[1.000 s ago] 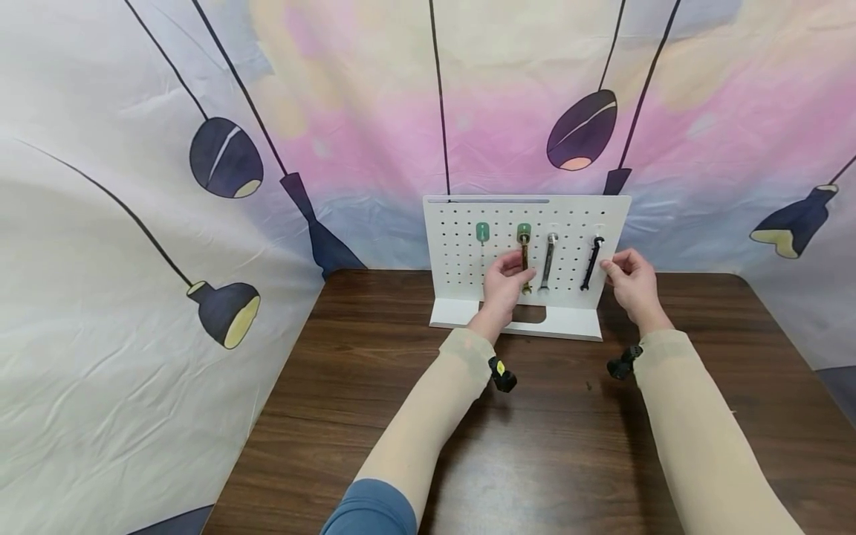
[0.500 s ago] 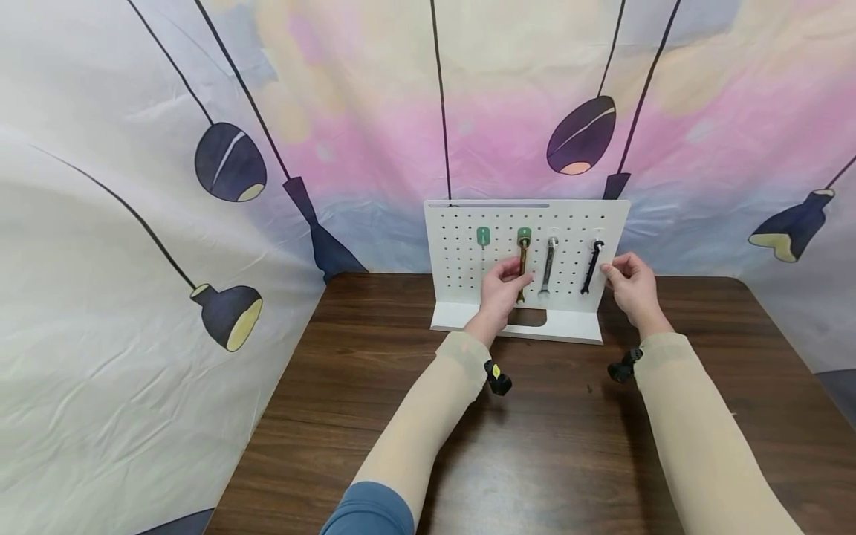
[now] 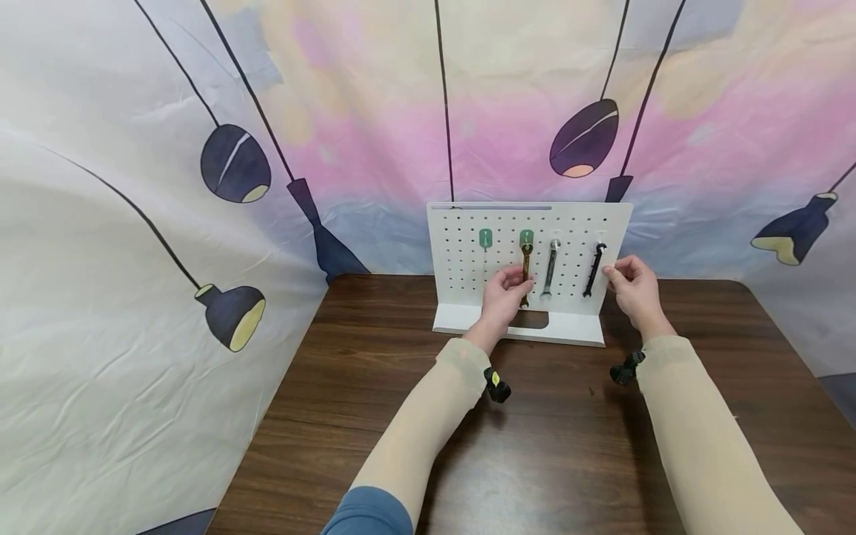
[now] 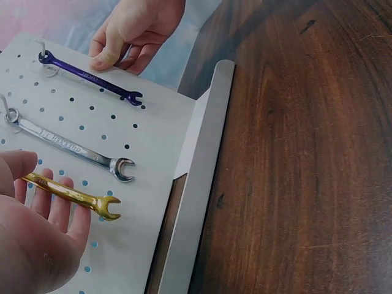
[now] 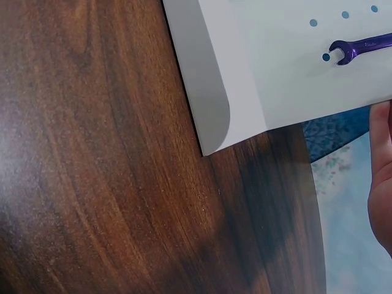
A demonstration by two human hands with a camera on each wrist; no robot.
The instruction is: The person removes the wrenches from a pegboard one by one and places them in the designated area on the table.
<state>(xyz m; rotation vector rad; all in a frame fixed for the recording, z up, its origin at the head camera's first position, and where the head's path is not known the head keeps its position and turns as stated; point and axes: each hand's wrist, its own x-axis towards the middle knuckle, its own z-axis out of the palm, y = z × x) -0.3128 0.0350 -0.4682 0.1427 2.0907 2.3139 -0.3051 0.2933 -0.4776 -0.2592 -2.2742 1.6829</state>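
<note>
My left hand [image 3: 503,297] pinches a gold combination wrench [image 4: 73,195] between thumb and fingers, in front of the white pegboard [image 3: 458,279]. The wrench points open end down in the head view, its ring end at a green-backed hook [image 3: 527,236]; I cannot tell whether the ring is on it. To its right hangs a silver wrench [image 3: 551,269], and further right a dark purple wrench [image 4: 92,78] hangs on its hook. My right hand [image 3: 635,291] grips the pegboard's right edge with thumb in front and fingers behind, beside the purple wrench.
Another green-backed hook [image 3: 485,238] is on the board, left of the gold wrench. The board stands on its white base [image 3: 575,327] at the far side of the brown wooden table [image 3: 535,446]. A patterned cloth [image 3: 374,111] hangs behind.
The gold wrench, in my left hand, has come down slightly relative to its hook. My right hand stays on the board's edge. The head view has shifted a little.
</note>
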